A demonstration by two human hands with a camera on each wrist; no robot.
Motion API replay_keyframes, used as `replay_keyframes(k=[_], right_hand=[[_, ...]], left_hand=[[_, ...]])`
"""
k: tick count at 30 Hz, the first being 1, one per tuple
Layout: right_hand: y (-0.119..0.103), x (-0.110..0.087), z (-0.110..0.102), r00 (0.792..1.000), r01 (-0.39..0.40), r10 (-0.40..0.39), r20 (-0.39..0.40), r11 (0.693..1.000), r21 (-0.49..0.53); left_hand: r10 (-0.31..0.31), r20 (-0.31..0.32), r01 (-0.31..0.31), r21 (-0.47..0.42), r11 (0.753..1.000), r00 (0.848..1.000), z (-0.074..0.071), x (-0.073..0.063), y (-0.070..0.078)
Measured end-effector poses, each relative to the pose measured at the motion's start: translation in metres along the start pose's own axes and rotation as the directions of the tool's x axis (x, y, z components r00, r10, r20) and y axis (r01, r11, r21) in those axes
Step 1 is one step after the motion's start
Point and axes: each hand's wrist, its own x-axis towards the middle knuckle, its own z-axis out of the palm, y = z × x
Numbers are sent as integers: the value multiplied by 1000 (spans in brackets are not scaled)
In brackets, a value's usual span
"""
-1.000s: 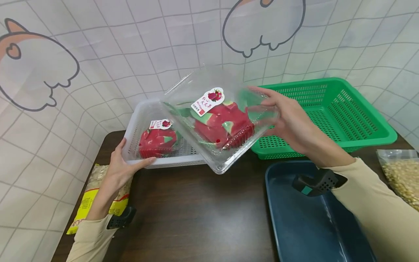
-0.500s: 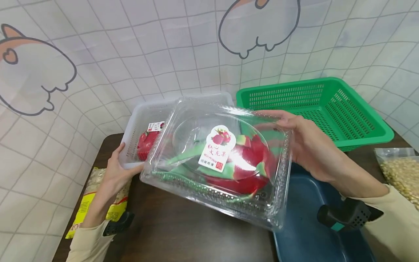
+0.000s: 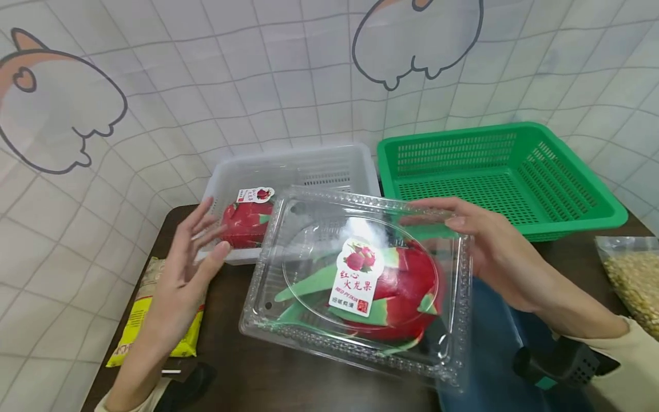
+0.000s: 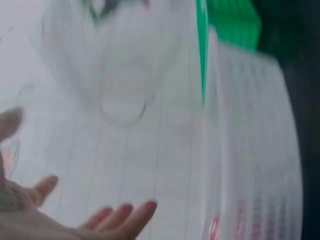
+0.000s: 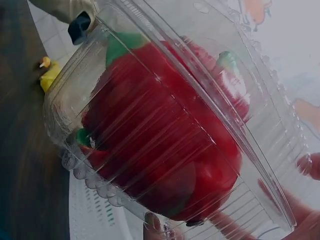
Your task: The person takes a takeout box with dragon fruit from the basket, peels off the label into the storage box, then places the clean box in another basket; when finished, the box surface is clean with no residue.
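A clear plastic clamshell box [image 3: 304, 269] tilts toward the head camera over the dark table, with a red and green dragon fruit [image 3: 404, 292] inside and a printed label on the lid. My right hand [image 3: 501, 249] grips the box's right side; in the right wrist view its fingers show through the plastic beside the fruit [image 5: 165, 130]. My left hand [image 3: 180, 274] is spread, holding nothing, beside the left corner of a white basket [image 3: 288, 152]. Inside that basket lies another packed dragon fruit [image 3: 244, 223]. In the left wrist view, the hand's fingers [image 4: 135, 220] are stretched out.
To the right of the white basket stands a green basket [image 3: 458, 134]. In front of it, a dark blue tray [image 3: 489, 349] is partly covered by the right arm. A yellow bag [image 3: 136, 323] lies at left, and a clear bag of pale kernels [image 3: 630, 274] at far right.
The right hand has brought the boxed dragon fruit from over the white basket forward and lower, tipping the lid toward the head camera. The left hand has let go of the white basket's corner.
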Motion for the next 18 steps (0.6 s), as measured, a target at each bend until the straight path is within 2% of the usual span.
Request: replay_keyframes(k=[2, 4, 8, 10, 13, 15, 18], right_hand=[[1, 0, 0, 1000, 3, -3, 5, 1000, -2], [2, 1, 2, 1000, 4, -4, 9, 1000, -2], [4, 1, 5, 1000, -6, 6, 23, 1000, 3], [6, 1, 8, 999, -19, 19, 28, 1000, -3], [9, 2, 12, 998, -43, 44, 43, 999, -17], [12, 3, 16, 997, -58, 59, 51, 998, -31], [14, 4, 20, 994, -62, 67, 83, 996, -59]], left_hand=[[65, 82, -55, -114, 992, 994, 12, -4, 7], [108, 157, -77, -193, 978, 982, 22, -5, 9], [99, 272, -29, -249, 968, 957, 33, -5, 5], [55, 321, 42, -286, 957, 946, 35, -4, 1], [-39, 378, 180, -344, 922, 925, 39, -7, -4], [-116, 385, 267, -365, 892, 916, 41, -11, -4], [-181, 367, 327, -389, 862, 913, 43, -19, -3]])
